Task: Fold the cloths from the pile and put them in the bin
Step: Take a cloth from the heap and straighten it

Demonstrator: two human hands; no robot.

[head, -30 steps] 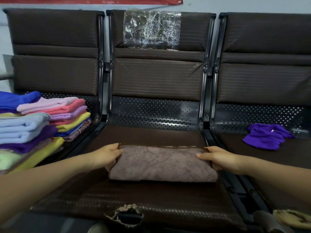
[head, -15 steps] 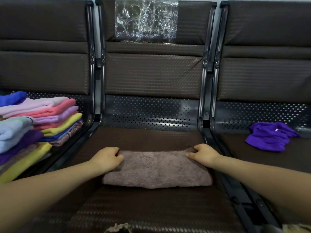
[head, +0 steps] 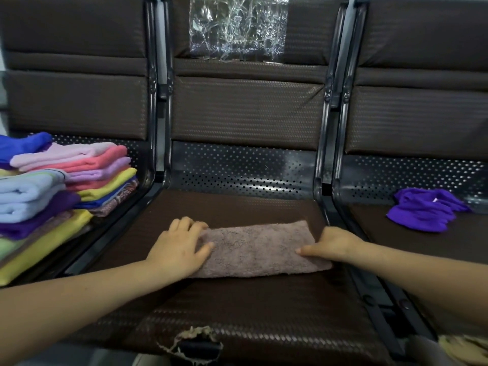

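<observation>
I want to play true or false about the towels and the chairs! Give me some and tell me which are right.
1. The brown towel lies on the middle seat. True.
2. Both hands touch the brown towel. True: the left hand and the right hand rest on its ends.
3. The purple cloth is neatly folded. False: it lies crumpled on the right seat.
4. The stack of folded towels is on the right seat. False: it is on the left seat.
</observation>
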